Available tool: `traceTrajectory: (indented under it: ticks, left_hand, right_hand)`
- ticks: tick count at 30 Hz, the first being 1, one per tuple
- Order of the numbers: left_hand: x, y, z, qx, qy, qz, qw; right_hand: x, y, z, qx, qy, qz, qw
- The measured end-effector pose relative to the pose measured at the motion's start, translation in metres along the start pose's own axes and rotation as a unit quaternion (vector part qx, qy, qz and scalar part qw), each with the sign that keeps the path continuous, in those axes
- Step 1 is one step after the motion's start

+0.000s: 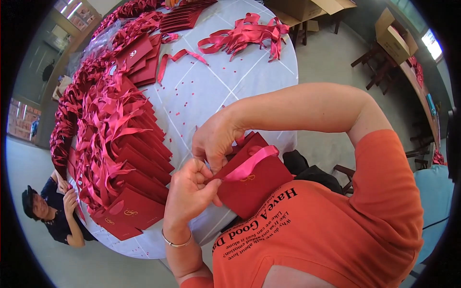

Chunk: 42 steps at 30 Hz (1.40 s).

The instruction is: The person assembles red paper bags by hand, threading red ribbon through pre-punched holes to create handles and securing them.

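A dark red paper gift bag [261, 180] with a gold emblem rests against my front at the table's edge. Across its face runs a pink satin ribbon [252, 163], looped at the far end. My left hand [189, 187], a bangle on its wrist, is closed on the ribbon's near end beside the bag's edge. Reaching over from the right, my right hand [213, 139] bends down at the bag's upper edge. Its fingertips are pinched together close to my left fingers; what lies between them is hidden.
Rows of red gift bags with pink ribbons [115, 125] crowd the round table's [240, 77] left side. Loose ribbons [247, 36] lie in a heap at the far side. Another person [53, 209] works at the left edge. Cardboard boxes [394, 36] stand beyond the table.
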<state>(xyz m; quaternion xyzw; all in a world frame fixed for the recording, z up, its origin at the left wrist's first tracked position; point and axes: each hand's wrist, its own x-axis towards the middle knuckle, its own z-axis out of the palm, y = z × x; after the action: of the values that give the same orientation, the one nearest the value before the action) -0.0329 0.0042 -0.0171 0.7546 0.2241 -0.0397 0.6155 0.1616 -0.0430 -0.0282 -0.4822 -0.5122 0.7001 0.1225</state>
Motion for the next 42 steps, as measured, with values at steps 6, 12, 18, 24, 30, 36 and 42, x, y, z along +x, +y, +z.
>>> traceTrajectory:
  ticks: [6,12,18,24,30,36,42]
  left_hand:
    - [0.001,-0.006,-0.004,0.013,-0.011,0.022,1.0]
    - [-0.004,-0.001,-0.001,0.01,-0.043,0.06,0.997]
    - [-0.002,-0.005,0.0,0.028,-0.053,0.092,0.994]
    - [0.003,-0.009,0.001,0.059,-0.048,0.163,0.984]
    - [0.004,-0.014,-0.001,0.026,-0.025,0.098,0.995]
    - [0.005,-0.009,0.004,0.063,-0.025,0.128,0.989]
    - [0.008,-0.015,0.003,0.036,-0.017,0.088,0.995]
  right_hand:
    - [0.005,0.006,0.01,0.071,0.126,0.031,0.989]
    - [-0.008,0.002,0.014,0.125,0.293,0.002,0.948]
    - [-0.006,0.01,0.015,0.072,0.287,-0.059,0.953]
    - [-0.023,0.012,0.025,-0.143,0.381,-0.162,0.899]
    - [-0.082,0.049,0.048,-0.158,0.457,-0.318,0.816]
    - [-0.099,0.044,0.094,-0.307,0.471,-0.262,0.784]
    - [-0.077,0.052,0.096,-0.488,0.58,-0.289,0.585]
